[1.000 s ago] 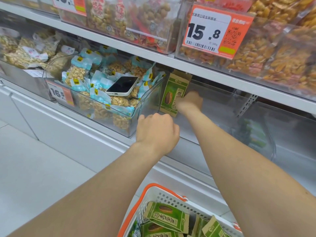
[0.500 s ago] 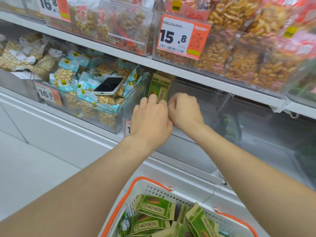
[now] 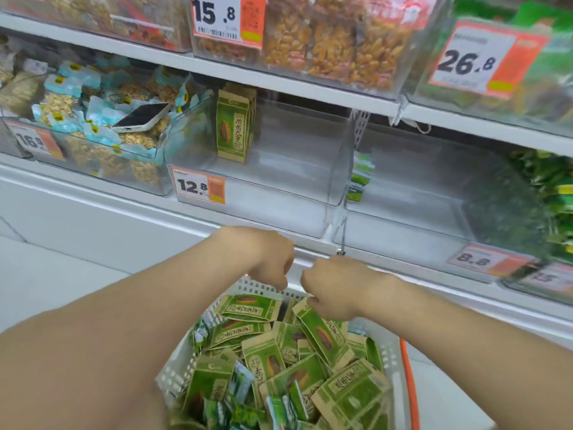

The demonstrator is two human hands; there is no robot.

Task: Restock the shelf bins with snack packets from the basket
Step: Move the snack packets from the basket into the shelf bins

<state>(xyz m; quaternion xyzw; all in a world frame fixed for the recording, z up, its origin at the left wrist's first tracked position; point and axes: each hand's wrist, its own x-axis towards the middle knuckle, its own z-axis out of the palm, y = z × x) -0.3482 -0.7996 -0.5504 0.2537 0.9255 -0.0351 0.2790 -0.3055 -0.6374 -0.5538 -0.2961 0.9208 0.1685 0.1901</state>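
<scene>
Over the near basket (image 3: 178, 364) (white, orange-rimmed), the right hand (image 3: 336, 288) pinches a green packet (image 3: 324, 333); the left hand (image 3: 266, 259) hangs curled, grip unclear.

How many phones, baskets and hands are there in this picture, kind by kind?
phone: 1
basket: 1
hands: 2, the left hand and the right hand
Total: 4

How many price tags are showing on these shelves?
6: tags 15.8 and 26.8 on upper bins; far-left tag, 12.8, 8.8 and a blurred tag on lower bins. Others may be cropped.
</scene>
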